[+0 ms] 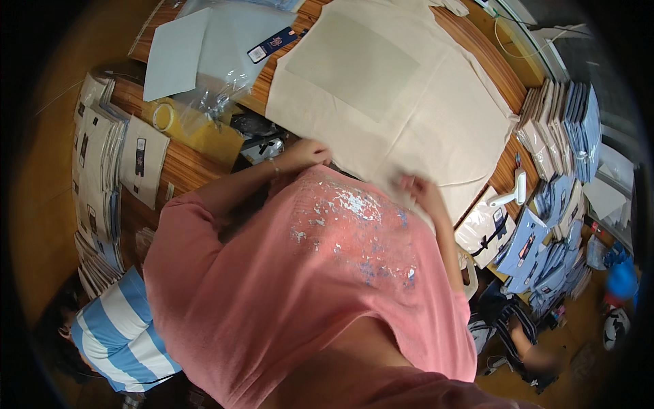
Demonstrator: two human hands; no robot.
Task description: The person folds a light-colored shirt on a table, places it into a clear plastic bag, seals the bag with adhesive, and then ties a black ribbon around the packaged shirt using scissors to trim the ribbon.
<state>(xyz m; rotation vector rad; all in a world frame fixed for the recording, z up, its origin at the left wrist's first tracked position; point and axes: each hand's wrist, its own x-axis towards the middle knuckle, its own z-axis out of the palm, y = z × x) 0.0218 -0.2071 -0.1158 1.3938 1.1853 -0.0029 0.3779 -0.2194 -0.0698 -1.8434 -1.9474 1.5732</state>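
Note:
A beige garment (pixel 449 109) lies spread on the wooden table in front of me. A greyish-green rectangular sheet (pixel 361 61) rests on its upper middle. My left hand (pixel 303 155) is closed at the garment's near left edge, fingers curled on the cloth. Close to the near edge, farther right, is my right hand (pixel 421 191). Motion smears its fingers, so I cannot make out whether it grips the cloth.
Clear plastic bags (pixel 231 61), a pale card (pixel 176 54) and a dark tag (pixel 272 45) lie at the far left. Stacks of packed garments (pixel 99 157) stand left, more piles (pixel 555 129) right. A white handled tool (pixel 511 191) sits right. People are nearby at both sides.

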